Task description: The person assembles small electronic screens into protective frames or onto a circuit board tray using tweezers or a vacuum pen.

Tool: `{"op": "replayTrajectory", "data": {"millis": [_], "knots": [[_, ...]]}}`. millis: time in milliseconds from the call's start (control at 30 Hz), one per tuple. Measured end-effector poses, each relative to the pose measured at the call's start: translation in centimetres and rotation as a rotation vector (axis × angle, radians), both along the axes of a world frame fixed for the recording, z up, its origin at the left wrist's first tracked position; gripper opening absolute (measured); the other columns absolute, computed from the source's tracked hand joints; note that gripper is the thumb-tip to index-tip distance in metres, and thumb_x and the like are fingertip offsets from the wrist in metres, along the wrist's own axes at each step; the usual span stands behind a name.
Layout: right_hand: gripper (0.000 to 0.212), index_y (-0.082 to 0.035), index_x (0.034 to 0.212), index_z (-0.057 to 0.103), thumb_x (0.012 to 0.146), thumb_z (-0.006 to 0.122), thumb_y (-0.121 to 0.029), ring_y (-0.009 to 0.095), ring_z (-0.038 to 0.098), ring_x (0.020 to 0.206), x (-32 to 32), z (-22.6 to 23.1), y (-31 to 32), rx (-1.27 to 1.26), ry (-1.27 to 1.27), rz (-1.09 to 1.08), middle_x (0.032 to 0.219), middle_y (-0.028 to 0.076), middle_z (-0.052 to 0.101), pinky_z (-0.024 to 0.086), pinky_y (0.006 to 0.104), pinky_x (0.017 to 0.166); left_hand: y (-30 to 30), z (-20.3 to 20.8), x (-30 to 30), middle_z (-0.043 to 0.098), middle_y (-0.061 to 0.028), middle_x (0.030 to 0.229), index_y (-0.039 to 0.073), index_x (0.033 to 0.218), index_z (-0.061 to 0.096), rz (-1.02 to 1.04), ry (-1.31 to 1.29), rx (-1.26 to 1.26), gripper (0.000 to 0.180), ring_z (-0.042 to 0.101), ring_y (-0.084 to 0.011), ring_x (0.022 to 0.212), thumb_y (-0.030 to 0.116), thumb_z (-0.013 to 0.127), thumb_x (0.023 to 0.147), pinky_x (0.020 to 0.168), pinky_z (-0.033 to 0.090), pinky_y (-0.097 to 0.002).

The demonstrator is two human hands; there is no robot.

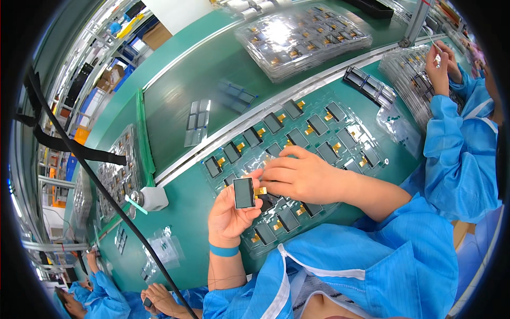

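My left hand (pixel 225 217), with a blue band at its wrist, holds a small display module (pixel 244 193) upright between thumb and fingers. The module has a dark grey screen with a pale border, and an orange flex cable (pixel 260 191) sticks out of its right side. Close beside it, my right hand (pixel 302 179) has its fingers bent and pressed together near the left fingertips. Whatever it may pinch is hidden. Beneath both hands lies a clear plastic tray (pixel 333 131) with several similar modules in its pockets, partly covered by my hands and forearm.
A tall stack of filled clear trays (pixel 303 42) stands on the belt beyond a metal rail (pixel 186 162). Film strips (pixel 197 119) lie there too. At left are a white bottle (pixel 155 198) and a black cable (pixel 101 191). A co-worker's blue sleeve (pixel 457 149) is close at right.
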State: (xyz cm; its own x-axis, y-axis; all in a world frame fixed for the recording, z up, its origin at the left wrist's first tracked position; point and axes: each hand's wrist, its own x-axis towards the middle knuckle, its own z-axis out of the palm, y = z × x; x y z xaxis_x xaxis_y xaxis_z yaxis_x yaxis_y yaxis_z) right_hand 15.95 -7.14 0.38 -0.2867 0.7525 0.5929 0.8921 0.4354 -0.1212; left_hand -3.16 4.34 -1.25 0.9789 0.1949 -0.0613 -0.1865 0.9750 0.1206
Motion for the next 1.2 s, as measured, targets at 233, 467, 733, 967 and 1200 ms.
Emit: {"op": "replayTrajectory", "data": {"millis": [233, 467, 733, 967, 1200], "knots": [[0.036, -0.013, 0.100, 0.061, 0.065, 0.066, -0.010, 0.016, 0.055, 0.099, 1.8, 0.5, -0.2, 0.071, 0.082, -0.043, 0.102, 0.000, 0.058, 0.038, 0.0358, 0.088, 0.8, 0.3, -0.5, 0.046, -0.0253, 0.121, -0.009, 0.132, 0.018, 0.094, -0.003, -0.004, 0.061, 0.056, -0.0419, 0.099, 0.011, 0.053, 0.087, 0.081, 0.052, -0.0478], [0.034, -0.013, 0.100, 0.061, 0.066, 0.064, -0.010, 0.017, 0.054, 0.097, 2.0, 0.7, -0.1, 0.088, 0.092, -0.076, 0.100, -0.001, 0.058, 0.037, 0.0360, 0.087, 0.6, 0.5, -0.2, 0.020, -0.0350, 0.134, -0.003, 0.136, 0.016, 0.072, -0.020, 0.082, 0.059, 0.055, -0.0420, 0.099, 0.015, 0.047, 0.090, 0.083, 0.051, -0.0474], [0.032, -0.013, 0.098, 0.062, 0.066, 0.062, -0.012, 0.015, 0.054, 0.091, 2.8, 1.9, -0.4, 0.123, 0.085, -0.182, 0.099, -0.003, 0.058, 0.038, 0.0310, 0.077, 0.7, 1.6, -0.6, 0.021, -0.0337, 0.135, -0.007, 0.133, 0.022, 0.099, 0.034, 0.222, 0.075, 0.062, -0.0370, 0.085, 0.007, 0.066, 0.075, 0.072, 0.056, -0.0396], [0.041, -0.008, 0.100, 0.060, 0.059, 0.066, -0.004, 0.018, 0.056, 0.072, 1.7, 1.3, -0.9, -0.088, 0.191, 0.089, 0.106, 0.003, 0.059, 0.043, 0.0296, 0.062, -0.3, 0.1, 0.2, 0.033, -0.0259, 0.132, -0.012, 0.132, 0.020, 0.031, 0.022, 0.208, 0.076, 0.061, -0.0370, 0.089, 0.009, 0.067, 0.075, 0.075, 0.056, -0.0409], [0.050, -0.008, 0.107, 0.055, 0.059, 0.066, -0.002, 0.023, 0.058, 0.085, 1.7, 1.6, -1.1, -0.185, 0.356, 0.145, 0.108, 0.005, 0.056, 0.049, 0.0335, 0.068, -1.0, -0.1, 0.2, 0.035, -0.0312, 0.127, -0.015, 0.132, 0.012, 0.007, -0.076, 0.090, 0.079, 0.059, -0.0370, 0.093, 0.008, 0.065, 0.076, 0.078, 0.054, -0.0432]]}}
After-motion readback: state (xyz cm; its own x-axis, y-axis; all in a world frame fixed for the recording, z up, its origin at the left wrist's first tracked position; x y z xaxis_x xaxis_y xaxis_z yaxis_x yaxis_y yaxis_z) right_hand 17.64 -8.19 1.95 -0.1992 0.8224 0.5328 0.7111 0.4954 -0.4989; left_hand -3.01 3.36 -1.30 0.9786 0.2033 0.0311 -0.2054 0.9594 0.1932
